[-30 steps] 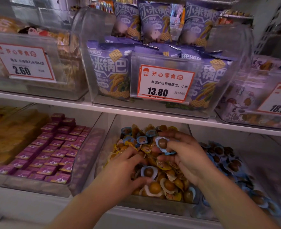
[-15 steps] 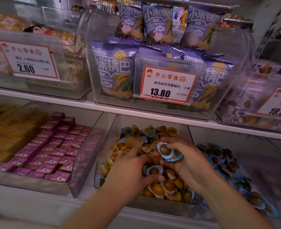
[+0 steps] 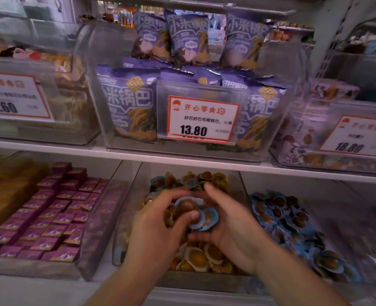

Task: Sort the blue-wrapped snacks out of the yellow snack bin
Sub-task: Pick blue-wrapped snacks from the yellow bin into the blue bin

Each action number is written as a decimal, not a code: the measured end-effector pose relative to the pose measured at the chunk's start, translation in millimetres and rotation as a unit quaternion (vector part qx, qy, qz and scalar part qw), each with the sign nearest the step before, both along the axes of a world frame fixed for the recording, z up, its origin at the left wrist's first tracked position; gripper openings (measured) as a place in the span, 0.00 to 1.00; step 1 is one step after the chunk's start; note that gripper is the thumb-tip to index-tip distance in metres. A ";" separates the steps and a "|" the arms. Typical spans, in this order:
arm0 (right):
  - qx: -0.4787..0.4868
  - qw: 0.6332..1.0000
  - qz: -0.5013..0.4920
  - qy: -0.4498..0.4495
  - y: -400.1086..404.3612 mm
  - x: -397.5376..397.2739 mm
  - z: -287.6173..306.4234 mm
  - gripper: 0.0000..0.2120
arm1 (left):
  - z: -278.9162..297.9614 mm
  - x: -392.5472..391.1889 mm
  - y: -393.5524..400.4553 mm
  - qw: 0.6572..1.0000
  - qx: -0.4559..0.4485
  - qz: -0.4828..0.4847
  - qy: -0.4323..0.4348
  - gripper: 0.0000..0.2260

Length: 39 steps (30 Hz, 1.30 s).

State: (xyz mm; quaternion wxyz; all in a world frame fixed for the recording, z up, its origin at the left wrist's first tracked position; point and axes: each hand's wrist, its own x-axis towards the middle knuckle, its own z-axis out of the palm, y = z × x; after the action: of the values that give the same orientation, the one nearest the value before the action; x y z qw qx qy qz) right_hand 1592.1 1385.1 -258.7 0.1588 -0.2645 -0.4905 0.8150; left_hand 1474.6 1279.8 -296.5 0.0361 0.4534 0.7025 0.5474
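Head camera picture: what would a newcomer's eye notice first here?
First, the two hands meeting over the middle bin on the lower shelf: the left hand and right hand together hold blue-wrapped snacks above the yellow ones. Next, the purple bags and the 13.80 price tag directly above.

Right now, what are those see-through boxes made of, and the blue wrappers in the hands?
The middle bin looks like clear hard plastic: you see the snacks through its glossy, stiff walls. The blue-wrapped snacks held between the left hand and the right hand seem to be thin shiny plastic film with a clear window over the brown snack; it could be foil-backed, the blur leaves that open.
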 end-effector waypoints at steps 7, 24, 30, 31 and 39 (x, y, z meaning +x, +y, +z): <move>0.030 0.991 -0.118 0.057 -4.6 12.9 1.4 0.21 | 3.6 34.4 21.8 0.990 -0.021 -0.129 0.053 0.21; 0.321 0.898 -0.112 -0.281 105.4 111.0 -13.9 0.16 | -9.2 -4.4 27.3 0.993 -0.052 -0.013 0.104 0.12; 0.337 0.897 -0.254 -0.129 98.8 92.4 -9.9 0.10 | -6.4 -17.2 6.5 0.990 -0.047 0.001 0.134 0.10; 0.368 0.890 -0.242 -0.118 91.4 87.8 -12.6 0.11 | -5.3 -19.6 1.9 0.988 -0.047 0.005 0.144 0.10; 0.758 0.602 -0.102 -0.229 53.2 1.7 3.3 0.14 | -25.7 -21.8 -17.1 0.949 -0.244 0.006 0.201 0.24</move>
State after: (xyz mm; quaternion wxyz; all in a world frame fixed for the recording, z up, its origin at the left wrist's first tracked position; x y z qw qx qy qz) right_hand 1593.7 1438.3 -255.4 0.2666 -0.2751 -0.9227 0.0423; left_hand 1452.8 1262.6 -322.1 0.0010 0.5270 0.8101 0.2569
